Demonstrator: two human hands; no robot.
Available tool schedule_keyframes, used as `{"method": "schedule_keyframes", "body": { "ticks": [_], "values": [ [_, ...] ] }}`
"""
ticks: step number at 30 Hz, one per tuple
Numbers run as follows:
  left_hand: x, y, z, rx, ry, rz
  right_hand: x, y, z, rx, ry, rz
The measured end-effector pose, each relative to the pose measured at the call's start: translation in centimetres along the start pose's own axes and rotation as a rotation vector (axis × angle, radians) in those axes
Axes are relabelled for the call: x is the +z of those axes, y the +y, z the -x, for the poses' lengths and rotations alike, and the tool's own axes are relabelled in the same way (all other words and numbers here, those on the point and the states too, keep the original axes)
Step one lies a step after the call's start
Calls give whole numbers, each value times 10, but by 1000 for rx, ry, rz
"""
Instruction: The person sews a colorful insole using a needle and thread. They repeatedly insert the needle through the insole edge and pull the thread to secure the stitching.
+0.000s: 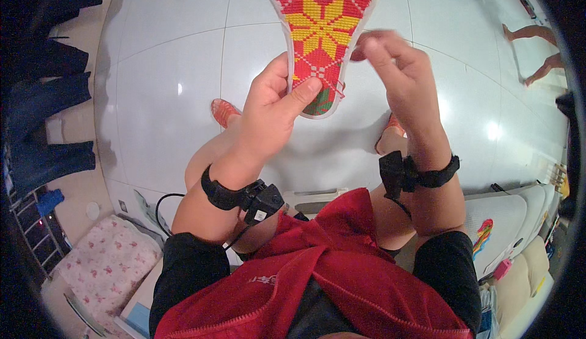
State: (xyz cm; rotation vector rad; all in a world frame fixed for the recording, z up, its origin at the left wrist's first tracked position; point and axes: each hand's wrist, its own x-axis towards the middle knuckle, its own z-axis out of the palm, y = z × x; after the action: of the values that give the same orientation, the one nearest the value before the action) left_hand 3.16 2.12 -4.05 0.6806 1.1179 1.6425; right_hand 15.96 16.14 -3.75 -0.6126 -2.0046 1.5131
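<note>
My left hand point(274, 105) grips the narrow end of an embroidered shoe insole point(320, 32), thumb on top and fingers behind it. The insole has a pale edge and a red, yellow, blue and green stitched pattern. A loose red thread point(341, 92) shows at its right edge near the narrow end. My right hand point(398, 59) is just right of the insole, blurred, with thumb and fingertips bent together; whether a needle or thread is between them cannot be told.
Skeins of coloured thread point(483, 236) lie on a light sofa cover point(496, 220) at the right. A floral-covered seat point(110, 265) stands at lower left, dark trousers point(50, 96) hang at the left. Another person's legs point(535, 32) show at upper right. Black straps with small devices circle both wrists.
</note>
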Motion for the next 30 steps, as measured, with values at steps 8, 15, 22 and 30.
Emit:
{"method": "schedule_keyframes", "body": {
  "ticks": [8, 15, 22, 30],
  "values": [
    [4, -4, 1, 20, 44, 89, 28, 7, 16, 490, -165, -967],
    [3, -2, 0, -50, 55, 193, 1, 22, -2, 400, 292, -1231],
    [-17, -3, 4, -26, 97, 331, -126, 36, -2, 143, 339, -1291],
    [-68, 28, 9, 191, 179, 420, -236, 57, 31, -168, 1031, -609]
  ]
}}
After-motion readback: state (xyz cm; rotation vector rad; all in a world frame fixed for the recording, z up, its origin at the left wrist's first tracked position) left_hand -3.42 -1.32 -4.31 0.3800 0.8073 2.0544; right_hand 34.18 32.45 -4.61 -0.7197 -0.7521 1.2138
